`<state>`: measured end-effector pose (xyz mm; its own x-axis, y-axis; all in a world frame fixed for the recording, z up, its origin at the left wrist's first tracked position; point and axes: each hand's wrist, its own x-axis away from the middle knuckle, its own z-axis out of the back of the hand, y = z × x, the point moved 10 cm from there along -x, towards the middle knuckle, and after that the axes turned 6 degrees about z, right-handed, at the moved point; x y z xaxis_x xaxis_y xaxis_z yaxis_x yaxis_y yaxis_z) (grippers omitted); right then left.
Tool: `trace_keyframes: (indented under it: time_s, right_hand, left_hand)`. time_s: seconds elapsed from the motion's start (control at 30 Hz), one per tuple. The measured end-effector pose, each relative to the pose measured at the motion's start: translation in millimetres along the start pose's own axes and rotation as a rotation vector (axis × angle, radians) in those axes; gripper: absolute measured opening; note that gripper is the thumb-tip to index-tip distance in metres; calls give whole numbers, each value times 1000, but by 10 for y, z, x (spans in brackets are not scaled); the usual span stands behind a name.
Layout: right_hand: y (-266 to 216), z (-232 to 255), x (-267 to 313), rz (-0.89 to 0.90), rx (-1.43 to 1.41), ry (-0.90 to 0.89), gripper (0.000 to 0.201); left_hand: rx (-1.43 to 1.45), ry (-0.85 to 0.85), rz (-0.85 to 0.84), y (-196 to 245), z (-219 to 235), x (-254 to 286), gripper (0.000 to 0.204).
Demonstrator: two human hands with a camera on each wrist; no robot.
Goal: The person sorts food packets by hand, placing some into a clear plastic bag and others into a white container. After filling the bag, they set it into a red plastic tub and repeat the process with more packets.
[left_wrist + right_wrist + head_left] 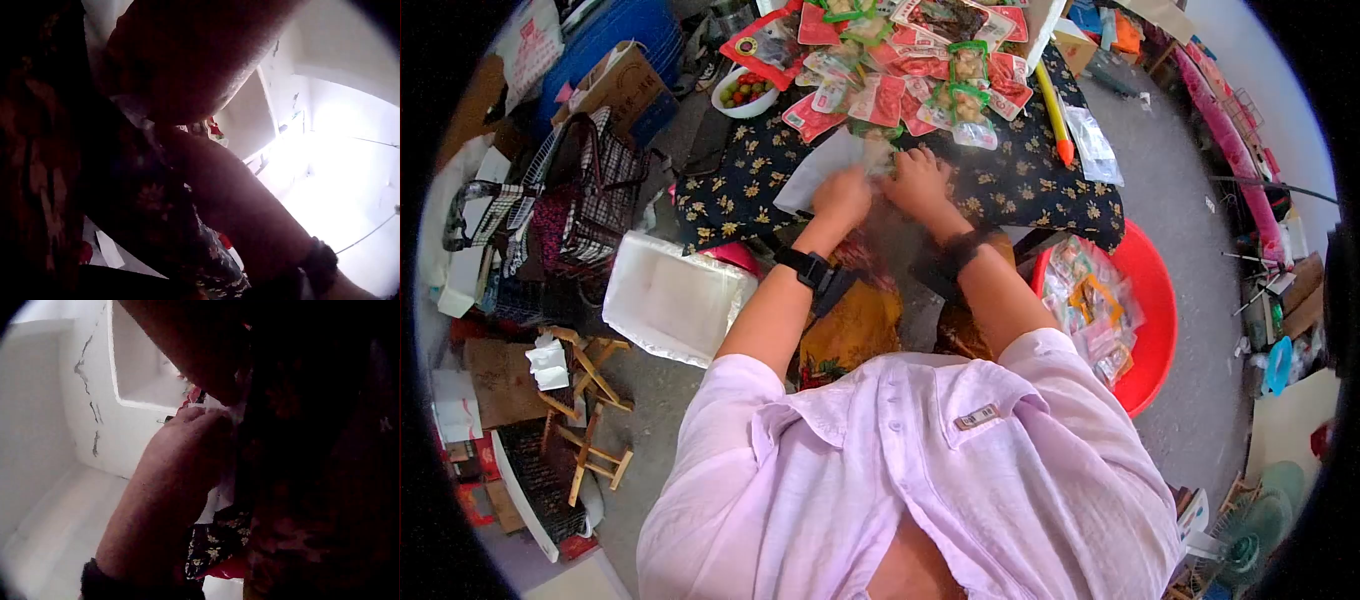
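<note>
Over the near edge of the table, my left hand (843, 196) and right hand (917, 186) work close together. Both pinch a thin, see-through plastic bag (878, 160), blurred between the fingertips. From the right wrist view, the left hand's fingers look curled, with a filmy strip of the bag (240, 394) at the right fingertips. A white, flat sheet (815, 172) lies under and left of my left hand. Just beyond the hands spread several red-and-clear food packets (878, 100) and green-edged clear packets (968, 103).
A dark flowered cloth (1020, 185) covers the table. On it stand a white bowl (730, 107) of small red and green fruit and a yellow stick with an orange tip (1055, 120). A red tub (1155, 340) of packets sits right, a white foam box (665, 290) left.
</note>
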<state>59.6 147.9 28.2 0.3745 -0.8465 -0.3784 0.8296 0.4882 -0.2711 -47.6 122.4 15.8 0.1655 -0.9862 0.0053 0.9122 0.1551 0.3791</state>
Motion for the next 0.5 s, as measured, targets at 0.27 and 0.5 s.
trace_keyframes:
  time_s: [0.27, 0.5]
  right_hand:
    - [-65, -85, 13, 117, -84, -121, 40]
    - [-61, -210, -42, 153, -120, -77, 40]
  left_hand:
    - [75, 485, 79, -453, 946, -37, 19]
    - [-110, 285, 83, -454, 409, -117, 15]
